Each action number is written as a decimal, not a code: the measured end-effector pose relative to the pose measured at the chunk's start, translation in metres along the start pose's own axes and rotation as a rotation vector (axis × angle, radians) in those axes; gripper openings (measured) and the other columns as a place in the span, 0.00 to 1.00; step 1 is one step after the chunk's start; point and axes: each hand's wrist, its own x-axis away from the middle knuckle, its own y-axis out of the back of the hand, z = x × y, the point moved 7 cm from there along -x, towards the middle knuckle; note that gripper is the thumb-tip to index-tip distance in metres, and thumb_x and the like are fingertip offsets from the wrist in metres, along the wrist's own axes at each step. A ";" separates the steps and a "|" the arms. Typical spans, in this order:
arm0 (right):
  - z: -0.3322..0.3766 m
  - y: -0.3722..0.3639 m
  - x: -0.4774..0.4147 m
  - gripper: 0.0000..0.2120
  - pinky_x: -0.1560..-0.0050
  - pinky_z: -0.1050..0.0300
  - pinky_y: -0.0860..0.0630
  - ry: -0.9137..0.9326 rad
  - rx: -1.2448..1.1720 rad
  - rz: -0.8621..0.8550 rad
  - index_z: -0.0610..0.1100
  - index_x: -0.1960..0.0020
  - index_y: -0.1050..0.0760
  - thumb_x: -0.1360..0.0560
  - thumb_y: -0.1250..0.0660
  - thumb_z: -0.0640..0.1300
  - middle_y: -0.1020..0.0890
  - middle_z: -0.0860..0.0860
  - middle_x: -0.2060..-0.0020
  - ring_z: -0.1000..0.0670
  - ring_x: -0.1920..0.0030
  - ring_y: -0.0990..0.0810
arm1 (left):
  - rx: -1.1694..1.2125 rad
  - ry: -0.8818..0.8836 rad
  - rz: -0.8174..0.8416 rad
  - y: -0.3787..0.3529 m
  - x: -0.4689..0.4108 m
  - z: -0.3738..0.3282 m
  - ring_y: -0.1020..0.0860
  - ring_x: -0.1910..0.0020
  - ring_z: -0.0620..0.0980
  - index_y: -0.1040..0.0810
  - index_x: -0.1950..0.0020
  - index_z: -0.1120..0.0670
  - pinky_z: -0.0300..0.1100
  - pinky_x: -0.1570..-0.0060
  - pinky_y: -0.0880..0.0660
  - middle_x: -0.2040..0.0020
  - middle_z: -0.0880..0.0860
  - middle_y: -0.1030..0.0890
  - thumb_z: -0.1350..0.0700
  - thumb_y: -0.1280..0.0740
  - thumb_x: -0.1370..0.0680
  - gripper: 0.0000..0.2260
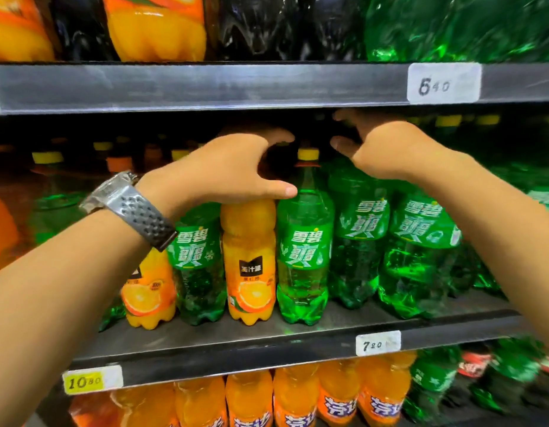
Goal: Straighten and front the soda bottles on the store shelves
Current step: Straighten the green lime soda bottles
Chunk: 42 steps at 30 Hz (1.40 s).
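The middle shelf [267,337] holds green soda bottles and orange juice bottles in a mixed front row. My left hand [236,167], with a watch on its wrist, hovers cupped over the top of an orange juice bottle [250,257]. Its thumb lies across that bottle's shoulder and its fingers arch over a dark gap with nothing in it. A green soda bottle [304,254] with a yellow cap stands just to the right, between my hands. My right hand [387,146] reaches in above further green bottles [359,238], fingers spread under the upper shelf and holding nothing.
The upper shelf edge [205,87] hangs low over my hands and carries a price tag [444,83]. More bottles stand in the dark behind the front row. Orange soda bottles [297,396] fill the shelf below. Price tags [377,343] sit on the middle shelf's lip.
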 end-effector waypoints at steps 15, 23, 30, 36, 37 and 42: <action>-0.042 -0.022 -0.009 0.44 0.37 0.54 0.31 -0.061 -0.118 0.165 0.47 0.26 0.40 0.34 0.31 0.68 0.30 0.45 0.31 0.44 0.34 0.29 | -0.069 0.130 0.083 -0.054 -0.047 -0.031 0.27 0.58 0.52 0.42 0.25 0.45 0.38 0.68 0.37 0.53 0.53 0.23 0.33 0.27 0.37 0.45; -0.051 -0.037 -0.022 0.32 0.46 0.50 0.30 -0.229 -0.082 -0.024 0.32 0.28 0.43 0.20 0.44 0.55 0.26 0.36 0.38 0.37 0.39 0.27 | -0.004 0.181 0.090 -0.055 -0.051 -0.025 0.34 0.72 0.38 0.42 0.27 0.43 0.38 0.74 0.40 0.71 0.43 0.33 0.34 0.27 0.36 0.42; -0.058 -0.034 -0.023 0.30 0.55 0.52 0.33 -0.213 -0.174 -0.078 0.39 0.24 0.52 0.19 0.45 0.51 0.22 0.37 0.45 0.36 0.45 0.23 | -0.008 0.189 0.122 -0.064 -0.057 -0.014 0.24 0.44 0.56 0.43 0.27 0.41 0.45 0.53 0.29 0.33 0.53 0.27 0.32 0.27 0.38 0.45; -0.059 -0.029 -0.023 0.29 0.54 0.55 0.36 -0.194 -0.172 -0.042 0.40 0.23 0.53 0.18 0.47 0.51 0.28 0.37 0.36 0.37 0.41 0.26 | -0.037 0.205 0.162 -0.065 -0.059 -0.016 0.27 0.38 0.57 0.45 0.25 0.43 0.48 0.45 0.29 0.30 0.55 0.30 0.32 0.27 0.38 0.47; -0.058 -0.029 -0.022 0.30 0.54 0.55 0.36 -0.197 -0.159 -0.018 0.40 0.23 0.54 0.18 0.48 0.52 0.29 0.37 0.34 0.38 0.39 0.27 | -0.064 0.199 0.171 -0.064 -0.058 -0.018 0.25 0.43 0.57 0.45 0.25 0.44 0.46 0.49 0.29 0.34 0.57 0.27 0.32 0.28 0.37 0.47; -0.059 -0.002 0.013 0.30 0.42 0.49 0.30 -0.153 -0.035 -0.094 0.44 0.25 0.45 0.21 0.46 0.59 0.31 0.38 0.32 0.37 0.36 0.29 | -0.152 0.168 0.163 -0.051 -0.061 -0.038 0.21 0.62 0.51 0.36 0.27 0.53 0.40 0.68 0.35 0.62 0.55 0.19 0.22 0.42 0.36 0.48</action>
